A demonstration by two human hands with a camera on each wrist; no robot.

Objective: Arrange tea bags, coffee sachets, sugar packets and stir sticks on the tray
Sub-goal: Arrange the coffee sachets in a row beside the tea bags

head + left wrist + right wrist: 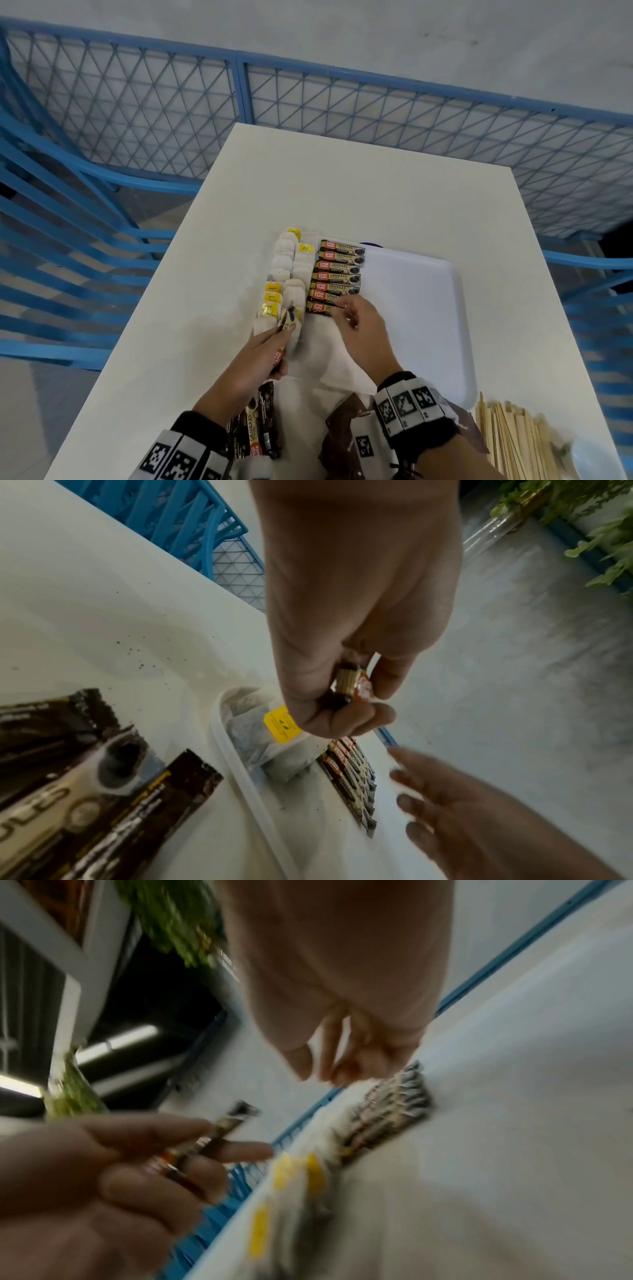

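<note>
A white tray (411, 291) lies on the white table. Tea bags (284, 263) with yellow tags fill its left side. Beside them runs a column of several coffee sachets (337, 275). My left hand (287, 337) grips one more coffee sachet (289, 318) above the near tea bags, and its end shows between the fingers (352, 687). My right hand (346, 310) hovers at the nearest sachet of the column, fingers loosely bent and holding nothing. The right wrist view is blurred; the column (387, 1110) lies just under those fingers.
Loose coffee sachets (257, 425) and brown packets (346, 428) lie at the table's near edge. A pile of wooden stir sticks (513, 442) sits at the near right. Blue mesh fencing (342, 102) and a blue chair (68, 240) surround the table.
</note>
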